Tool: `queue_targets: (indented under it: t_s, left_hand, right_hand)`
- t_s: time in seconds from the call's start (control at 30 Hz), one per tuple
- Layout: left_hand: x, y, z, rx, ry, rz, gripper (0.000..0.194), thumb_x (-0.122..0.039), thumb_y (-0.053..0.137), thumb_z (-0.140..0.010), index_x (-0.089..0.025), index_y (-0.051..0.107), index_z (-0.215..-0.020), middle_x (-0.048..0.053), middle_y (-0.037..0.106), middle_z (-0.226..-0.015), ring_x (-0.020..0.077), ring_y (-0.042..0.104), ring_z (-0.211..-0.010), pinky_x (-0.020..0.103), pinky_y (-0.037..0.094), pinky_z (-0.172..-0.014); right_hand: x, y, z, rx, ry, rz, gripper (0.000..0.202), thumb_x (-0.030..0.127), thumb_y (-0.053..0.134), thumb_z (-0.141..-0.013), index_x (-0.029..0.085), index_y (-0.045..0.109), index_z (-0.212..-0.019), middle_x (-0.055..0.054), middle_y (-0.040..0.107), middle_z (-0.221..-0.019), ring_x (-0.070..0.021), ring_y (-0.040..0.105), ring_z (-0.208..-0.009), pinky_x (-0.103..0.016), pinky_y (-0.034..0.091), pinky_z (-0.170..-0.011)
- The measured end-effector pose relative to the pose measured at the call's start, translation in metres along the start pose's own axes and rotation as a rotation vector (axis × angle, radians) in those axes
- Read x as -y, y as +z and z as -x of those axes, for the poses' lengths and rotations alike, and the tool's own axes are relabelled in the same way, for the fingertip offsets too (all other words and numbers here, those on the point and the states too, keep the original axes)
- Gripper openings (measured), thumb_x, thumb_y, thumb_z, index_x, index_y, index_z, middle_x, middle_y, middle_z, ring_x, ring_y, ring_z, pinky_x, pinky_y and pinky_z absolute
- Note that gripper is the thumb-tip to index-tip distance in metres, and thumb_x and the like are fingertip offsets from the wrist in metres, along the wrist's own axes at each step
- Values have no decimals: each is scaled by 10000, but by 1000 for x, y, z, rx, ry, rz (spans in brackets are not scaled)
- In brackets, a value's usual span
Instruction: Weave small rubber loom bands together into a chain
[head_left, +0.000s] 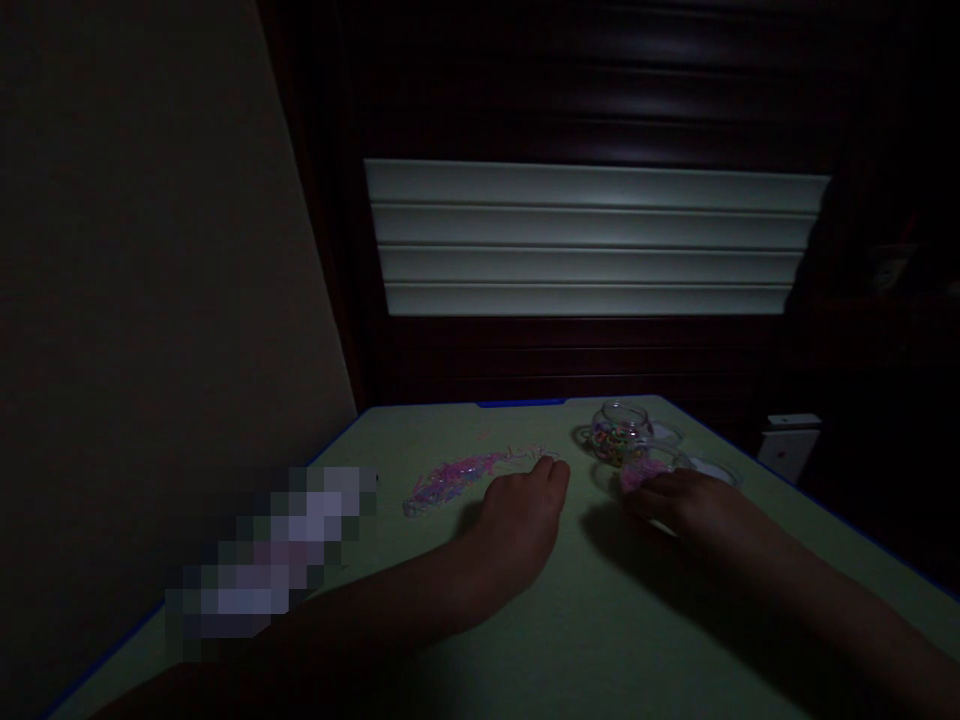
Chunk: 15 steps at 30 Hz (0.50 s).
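Note:
A long, loose pile of small pink, purple and clear loops that look like rubber bands (454,478) lies on the pale green table (480,650). At the pile's right end is my left hand (525,512), its fingers pressed together and pointing down; what they pinch, if anything, is too small to make out. My right hand (686,500) has its fingers closed around the near side of a clear round jar (660,455) with pink bands in it. Just behind that stands a second clear jar (622,432) holding bands of many colours.
Clear round lids (716,470) lie right of the jars. A blurred-out pale, long object (300,540) rests along the table's left edge. A wall (165,250) borders the left, and dark slatted panelling (592,350) rises behind. A white box (787,450) is beyond the right edge.

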<state>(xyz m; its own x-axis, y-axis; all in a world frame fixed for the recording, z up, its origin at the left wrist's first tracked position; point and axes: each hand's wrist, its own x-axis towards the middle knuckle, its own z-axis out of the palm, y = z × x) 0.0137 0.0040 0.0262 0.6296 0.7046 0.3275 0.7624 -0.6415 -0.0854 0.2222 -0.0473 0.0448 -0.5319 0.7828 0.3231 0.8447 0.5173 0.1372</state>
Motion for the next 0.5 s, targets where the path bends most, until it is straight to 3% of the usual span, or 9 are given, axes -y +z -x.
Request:
queue_targets:
  t_s: [0.1,0.23,0.5]
  left_hand:
    - [1,6,-1,-40,-78,355,182,-219,297,-913,-187,473,-880,12,572,-816,142,557,-694,255,429,-631]
    - [-2,17,-5,-10,-218,744,199,-317,337,-897,-198,493,-865,-7,590,-819,117,531,-697,223,409,-639]
    - [-9,34,-4,-53,-343,1006,178,-347,400,-856,-209,511,-835,-18,579,-754,110,497,-634,200,355,-552]
  right_hand:
    - [0,-1,0,-12,1,19,181,144,455,-829,187,629,-855,-45,643,-756,-171,586,-683,-272,367,-633]
    - [1,-2,-1,-37,-3,45,151,130,484,-804,182,625,-821,-45,644,-728,-166,584,-663,-266,362,-616]
    - [4,-3,-2,-78,20,64,156,147,467,-824,183,619,-807,-40,646,-737,-160,575,-638,-268,362,-596]
